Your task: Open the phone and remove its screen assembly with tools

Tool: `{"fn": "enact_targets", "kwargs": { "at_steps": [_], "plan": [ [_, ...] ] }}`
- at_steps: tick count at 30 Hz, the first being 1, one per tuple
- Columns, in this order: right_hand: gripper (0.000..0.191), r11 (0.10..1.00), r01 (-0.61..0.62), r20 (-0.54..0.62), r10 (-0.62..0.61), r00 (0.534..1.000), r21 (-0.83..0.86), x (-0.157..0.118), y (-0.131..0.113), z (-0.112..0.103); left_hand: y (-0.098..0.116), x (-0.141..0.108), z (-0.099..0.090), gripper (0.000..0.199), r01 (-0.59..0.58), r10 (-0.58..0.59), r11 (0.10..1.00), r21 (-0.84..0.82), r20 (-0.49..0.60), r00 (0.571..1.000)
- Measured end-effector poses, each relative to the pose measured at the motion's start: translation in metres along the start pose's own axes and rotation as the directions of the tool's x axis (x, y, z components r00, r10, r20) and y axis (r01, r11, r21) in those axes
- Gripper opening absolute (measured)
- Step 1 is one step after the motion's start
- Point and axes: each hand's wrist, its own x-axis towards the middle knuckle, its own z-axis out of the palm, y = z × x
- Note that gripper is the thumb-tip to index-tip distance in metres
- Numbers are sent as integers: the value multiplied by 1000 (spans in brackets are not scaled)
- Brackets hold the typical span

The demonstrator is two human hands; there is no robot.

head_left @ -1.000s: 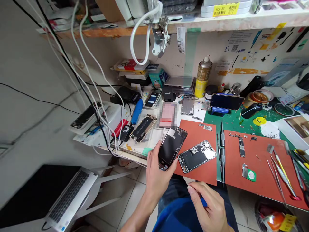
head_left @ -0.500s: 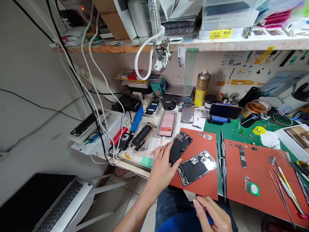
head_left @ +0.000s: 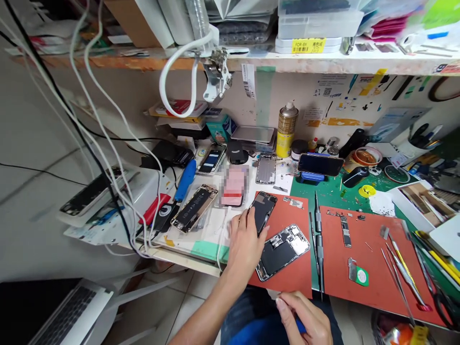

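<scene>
My left hand [head_left: 244,239] has its fingers and thumb round the lower part of a dark phone screen panel [head_left: 264,206], which lies tilted at the left of the red mat [head_left: 287,215]. Right beside that panel is an opened phone body [head_left: 282,251] with its battery and circuit board showing. Below the mat, over my lap, my right hand [head_left: 305,316] pinches thumb and forefinger together. A small pale thing shows at its fingertips, too unclear to name.
Slim grey tools [head_left: 319,239] lie between the two red mats. On the right mat are a board strip [head_left: 345,230], a green-edged part [head_left: 359,275] and tweezers [head_left: 398,273]. An opened phone [head_left: 194,208] and a blue-handled tool [head_left: 186,179] are at the left. White cables [head_left: 104,120] hang there.
The view has turned a little to the right, so the bench appears shifted left. My left hand remains at the dark panel, and my right hand still pinches over my lap.
</scene>
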Motion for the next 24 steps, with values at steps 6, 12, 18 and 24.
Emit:
{"fn": "enact_targets", "kwargs": {
  "at_steps": [6,12,18,24],
  "plan": [
    [19,999,-6,56,3,998,51,3,-4,-7,-13,-20,-3,59,-98,94,995,-20,-135,986],
    [20,962,-219,120,201,972,163,-7,4,-13,-20,-78,-10,71,-266,270,956,-126,20,963],
    [45,664,-614,176,605,777,427,-11,8,-8,-25,-89,3,74,-288,297,946,-148,45,954],
    [59,406,-623,189,717,671,669,21,-4,0,-3,-88,1,77,-260,261,959,-114,-8,965]
  ]
}}
